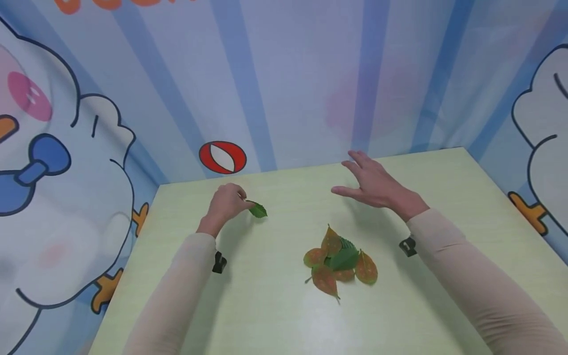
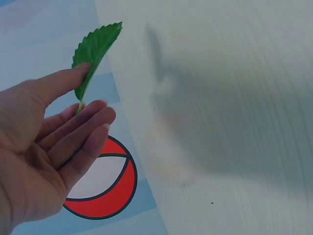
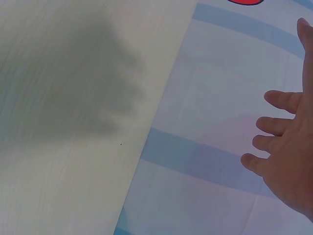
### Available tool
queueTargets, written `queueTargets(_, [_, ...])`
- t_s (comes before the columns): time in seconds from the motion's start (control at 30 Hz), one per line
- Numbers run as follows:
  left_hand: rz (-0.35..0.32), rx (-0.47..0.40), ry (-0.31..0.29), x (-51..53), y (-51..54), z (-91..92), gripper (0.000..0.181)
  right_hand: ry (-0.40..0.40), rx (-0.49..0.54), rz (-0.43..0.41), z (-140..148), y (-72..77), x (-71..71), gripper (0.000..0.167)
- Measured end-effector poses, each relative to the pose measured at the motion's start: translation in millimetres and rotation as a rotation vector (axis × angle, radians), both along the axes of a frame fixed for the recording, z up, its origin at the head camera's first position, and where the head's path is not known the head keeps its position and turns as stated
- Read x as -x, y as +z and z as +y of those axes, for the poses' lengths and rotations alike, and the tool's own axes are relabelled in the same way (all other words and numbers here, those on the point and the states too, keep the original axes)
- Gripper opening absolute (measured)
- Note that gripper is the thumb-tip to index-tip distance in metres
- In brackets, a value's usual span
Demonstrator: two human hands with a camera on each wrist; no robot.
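My left hand (image 1: 227, 203) pinches a green leaf (image 1: 258, 210) above the far left part of the table. In the left wrist view the leaf (image 2: 98, 51) has a toothed edge, and the thumb lies against it near the stem. My right hand (image 1: 374, 185) hovers over the far right part of the table with fingers spread, holding nothing; the right wrist view shows the same hand (image 3: 288, 147) with its fingers apart. Between the arms, nearer to me, lies a small pile of leaves: a smooth green leaf (image 1: 344, 259) on top, with several reddish-brown leaves (image 1: 325, 280) around it.
The pale table (image 1: 266, 305) ends at a printed cloth backdrop (image 1: 301, 88) with blue stripes and a red-and-white ball picture (image 1: 223, 158). Cartoon birds are printed on the cloth at both sides. Each wrist carries a small black camera (image 1: 219, 262).
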State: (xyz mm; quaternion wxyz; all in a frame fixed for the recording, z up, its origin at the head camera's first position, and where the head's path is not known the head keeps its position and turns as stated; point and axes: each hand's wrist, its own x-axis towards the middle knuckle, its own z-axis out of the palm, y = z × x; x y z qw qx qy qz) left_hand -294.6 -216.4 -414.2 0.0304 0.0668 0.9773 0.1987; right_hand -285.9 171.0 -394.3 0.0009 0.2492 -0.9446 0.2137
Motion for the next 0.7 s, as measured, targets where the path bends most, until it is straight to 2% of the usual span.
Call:
queueTargets(0.17, [0.067, -0.067, 0.087, 0.4, -1.1, -1.5, 0.027, 0.007, 0.003, -0.001, 0.1, -2.1, -0.6, 0.085])
queueTargets(0.27, [0.083, -0.11, 0.106, 0.4, 0.4, -0.1, 0.018, 0.009, 0.003, -0.012, -0.6, -3.4, -0.9, 0.085])
queueTargets(0.4, [0.097, -0.173, 0.074, 1.5, -0.1, 0.8, 0.013, 0.009, -0.001, -0.017, -1.1, -5.5, -0.4, 0.084])
queueTargets(0.53, [0.107, -0.24, 0.034, 2.9, 0.1, 1.3, 0.02, 0.009, -0.002, -0.018, -0.9, -5.8, -0.4, 0.085])
queueTargets(0.7, [0.143, -0.308, 0.019, 3.2, 1.8, 3.6, 0.024, 0.012, 0.003, -0.019, -1.6, -5.6, -1.1, 0.085])
